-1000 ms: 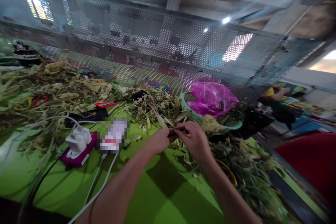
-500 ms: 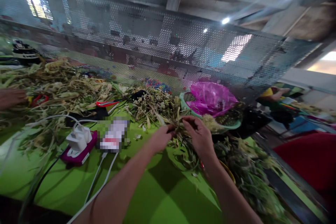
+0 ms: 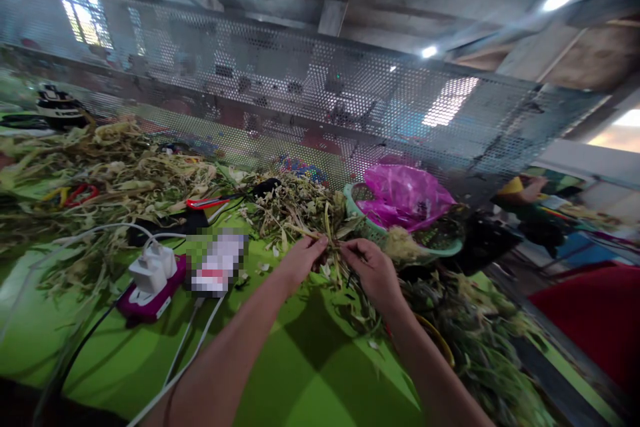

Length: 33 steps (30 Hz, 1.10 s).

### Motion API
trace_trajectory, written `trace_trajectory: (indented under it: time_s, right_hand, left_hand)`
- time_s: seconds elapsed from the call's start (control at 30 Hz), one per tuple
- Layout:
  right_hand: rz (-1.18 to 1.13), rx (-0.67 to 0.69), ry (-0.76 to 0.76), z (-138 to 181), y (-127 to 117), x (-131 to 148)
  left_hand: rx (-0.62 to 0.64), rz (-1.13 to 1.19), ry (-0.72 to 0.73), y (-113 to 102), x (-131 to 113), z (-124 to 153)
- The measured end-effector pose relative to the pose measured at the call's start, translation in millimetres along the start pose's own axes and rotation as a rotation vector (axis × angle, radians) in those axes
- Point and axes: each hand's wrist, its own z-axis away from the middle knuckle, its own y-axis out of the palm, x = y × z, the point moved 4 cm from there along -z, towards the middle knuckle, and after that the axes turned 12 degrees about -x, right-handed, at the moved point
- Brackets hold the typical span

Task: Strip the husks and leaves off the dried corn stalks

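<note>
My left hand [image 3: 303, 260] is closed, thumb and fingers pinched on a dried plant stalk [image 3: 327, 219] with withered leaves that sticks up between my hands. Just to its right, my right hand [image 3: 369, 267] has its fingertips pinched together against the same stalk's leaves. Both hands hover over the green table [image 3: 320, 360] and cast a shadow on it. Right behind them lies a heap of dried leaves and stems [image 3: 287, 203]. Loose leaf scraps are scattered near my fingers.
A green basket [image 3: 440, 250] with a pink plastic bag [image 3: 407, 197] stands behind my right hand. To the left are a purple power strip [image 3: 135, 307], a phone [image 3: 220, 260] with cables and a red cutter [image 3: 207, 202]. Leafy plants [image 3: 480, 333] lie right; a perforated screen [image 3: 280, 93] stands behind.
My right hand has come down slightly, and my left hand's thumb now lies over the stalk. Another person's hand at the far left has withdrawn from the red-handled tool. The view has tilted slightly.
</note>
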Motion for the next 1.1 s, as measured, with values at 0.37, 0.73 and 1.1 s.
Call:
trace_trajectory:
  time_s: [0.37,0.73,1.1]
  right_hand:
    - [0.04,-0.061,-0.015,-0.8,0.7,-6.1]
    - [0.038,-0.22,-0.076,2.4,-8.1,10.7]
    - [-0.275,0.033,0.277,16.6,23.3,6.8]
  left_hand:
    - [0.079,0.096,-0.074,-0.9,2.6,-3.5]
    - [-0.089,0.389,-0.149,-5.9,8.8,-7.8]
    - [-0.076,0.232,-0.143,-1.7,6.5,-0.9]
